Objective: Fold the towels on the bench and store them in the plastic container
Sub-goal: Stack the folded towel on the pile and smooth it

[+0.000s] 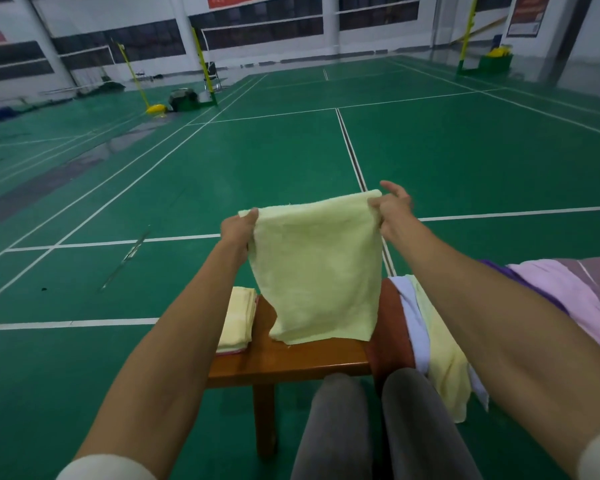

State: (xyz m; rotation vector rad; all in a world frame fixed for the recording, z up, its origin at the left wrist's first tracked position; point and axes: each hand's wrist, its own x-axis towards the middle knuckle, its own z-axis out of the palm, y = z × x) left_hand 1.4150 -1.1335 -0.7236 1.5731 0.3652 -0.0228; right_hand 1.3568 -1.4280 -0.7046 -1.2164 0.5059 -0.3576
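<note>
A pale yellow-green towel point(317, 268) hangs above the wooden bench point(291, 358), held up by its two top corners, with its lower edge resting on the bench top. The left hand point(238, 230) pinches the towel's upper left corner between thumb and fingers, its grip closed on the cloth. The right hand point(392, 209) grasps the upper right corner, thumb and some fingers bunching the fabric while the index finger sticks out beyond it. At the bench's left end lies a folded stack of yellow towels point(238, 320), with a pink edge showing beneath it. At the bench's right side a heap of unfolded cloths drapes over the edge: a white towel point(411, 320), a light yellow towel point(442, 355) hanging down toward the floor, and farther right a lilac towel point(561, 289) with a darker purple cloth point(499, 268) under it. The person's grey-clad knees point(371, 410) sit just in front of the bench. Beyond the bench spreads a green court floor point(465, 161) with white lines.
</note>
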